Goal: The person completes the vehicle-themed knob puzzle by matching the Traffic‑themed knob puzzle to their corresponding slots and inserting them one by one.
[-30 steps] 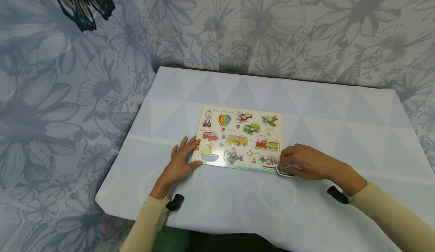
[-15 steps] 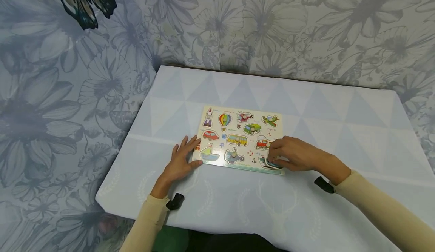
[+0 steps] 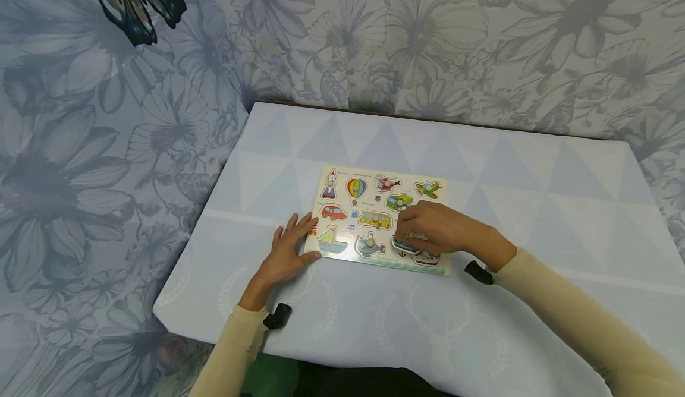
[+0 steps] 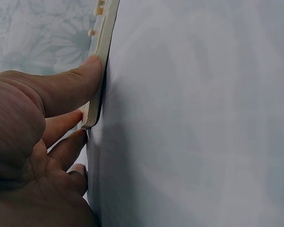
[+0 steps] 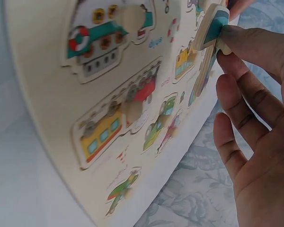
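A cream wooden peg puzzle board (image 3: pixel 374 261) with vehicle pictures lies on the table. My left hand (image 3: pixel 286 259) rests at its near left corner. In the left wrist view the thumb lies along the board edge (image 4: pixel 99 59), the fingers extended beside the corner. My right hand (image 3: pixel 440 228) is over the board's right half, pinching a puzzle piece (image 5: pixel 213 26) with a teal and blue face between thumb and fingertips. The piece is tilted, and my fingers hide much of it. Below the hand shows the ship (image 3: pixel 426 259); the sailboat shape (image 3: pixel 332 240) is near my left hand.
Train (image 5: pixel 120 118), ship and plane (image 5: pixel 122 191) pieces with round pegs sit in the board. A pale patterned cloth covers the table (image 3: pixel 535 219). Behind it stands a flower-printed wall (image 3: pixel 417 58).
My right hand has moved left with the puzzle piece, from beside the board's near right corner to over the board, past the ship. The left hand keeps its place.
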`<state>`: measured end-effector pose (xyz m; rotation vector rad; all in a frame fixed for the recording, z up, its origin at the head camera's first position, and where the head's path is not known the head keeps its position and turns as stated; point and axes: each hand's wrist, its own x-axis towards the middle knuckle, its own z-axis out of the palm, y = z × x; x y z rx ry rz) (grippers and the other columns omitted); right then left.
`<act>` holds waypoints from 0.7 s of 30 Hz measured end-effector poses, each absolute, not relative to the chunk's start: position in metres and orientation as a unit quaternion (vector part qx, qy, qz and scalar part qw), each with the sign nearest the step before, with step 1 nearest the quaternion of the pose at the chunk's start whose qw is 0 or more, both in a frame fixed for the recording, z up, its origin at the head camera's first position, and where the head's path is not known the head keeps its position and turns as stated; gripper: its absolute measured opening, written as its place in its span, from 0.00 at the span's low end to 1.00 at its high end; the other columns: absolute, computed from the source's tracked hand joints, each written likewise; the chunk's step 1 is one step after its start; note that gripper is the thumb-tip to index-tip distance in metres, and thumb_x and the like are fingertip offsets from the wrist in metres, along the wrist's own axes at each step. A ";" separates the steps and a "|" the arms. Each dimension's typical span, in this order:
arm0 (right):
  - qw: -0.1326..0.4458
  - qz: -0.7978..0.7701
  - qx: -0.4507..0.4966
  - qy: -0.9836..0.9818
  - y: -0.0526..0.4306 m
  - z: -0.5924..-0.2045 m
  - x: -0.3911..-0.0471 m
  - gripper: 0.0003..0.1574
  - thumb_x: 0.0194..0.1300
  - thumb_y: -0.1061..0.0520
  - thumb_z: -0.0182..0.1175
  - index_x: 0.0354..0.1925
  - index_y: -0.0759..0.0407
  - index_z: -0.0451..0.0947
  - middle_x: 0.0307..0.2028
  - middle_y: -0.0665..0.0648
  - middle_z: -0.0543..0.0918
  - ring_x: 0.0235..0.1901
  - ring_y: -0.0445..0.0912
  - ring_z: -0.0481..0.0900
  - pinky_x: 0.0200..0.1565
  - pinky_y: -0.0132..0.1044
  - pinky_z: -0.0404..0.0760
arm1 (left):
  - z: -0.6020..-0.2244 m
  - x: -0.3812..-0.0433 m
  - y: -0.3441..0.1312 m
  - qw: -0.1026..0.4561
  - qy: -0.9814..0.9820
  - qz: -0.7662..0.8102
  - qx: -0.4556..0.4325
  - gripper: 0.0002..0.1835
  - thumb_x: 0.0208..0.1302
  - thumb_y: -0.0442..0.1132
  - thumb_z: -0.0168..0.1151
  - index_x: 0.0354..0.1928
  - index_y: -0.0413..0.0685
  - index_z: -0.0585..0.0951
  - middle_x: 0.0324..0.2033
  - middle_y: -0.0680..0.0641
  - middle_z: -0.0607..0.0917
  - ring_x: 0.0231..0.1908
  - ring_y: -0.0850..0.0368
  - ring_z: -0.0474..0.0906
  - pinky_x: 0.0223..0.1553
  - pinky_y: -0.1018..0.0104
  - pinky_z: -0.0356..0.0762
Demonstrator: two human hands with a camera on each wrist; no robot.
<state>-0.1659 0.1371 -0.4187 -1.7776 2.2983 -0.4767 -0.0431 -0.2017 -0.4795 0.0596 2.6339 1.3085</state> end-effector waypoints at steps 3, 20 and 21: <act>0.097 -0.165 -0.608 0.770 0.128 -0.418 -0.169 0.05 0.66 0.56 0.67 0.39 0.46 0.87 0.39 0.43 0.84 0.38 0.38 0.80 0.42 0.38 0.80 | -0.479 -0.043 -0.202 0.101 0.891 0.441 0.020 0.42 0.60 0.35 0.71 0.75 0.45 0.63 0.77 0.39 0.58 0.79 0.37 0.36 0.73 0.35 0.26; 0.120 -0.157 -0.637 0.745 0.070 -0.429 -0.180 0.05 0.68 0.55 0.64 0.40 0.48 0.87 0.39 0.45 0.84 0.36 0.40 0.81 0.41 0.36 0.80 | -0.480 -0.042 -0.203 0.096 0.890 0.445 0.024 0.42 0.59 0.34 0.71 0.75 0.44 0.64 0.77 0.39 0.58 0.79 0.35 0.36 0.73 0.34 0.26; 0.121 -0.154 -0.640 0.743 0.066 -0.430 -0.179 0.05 0.68 0.55 0.64 0.40 0.48 0.87 0.39 0.45 0.84 0.36 0.39 0.81 0.40 0.35 0.80 | -0.480 -0.042 -0.203 0.095 0.890 0.446 0.025 0.42 0.59 0.34 0.71 0.75 0.44 0.64 0.77 0.39 0.58 0.79 0.35 0.37 0.73 0.34 0.26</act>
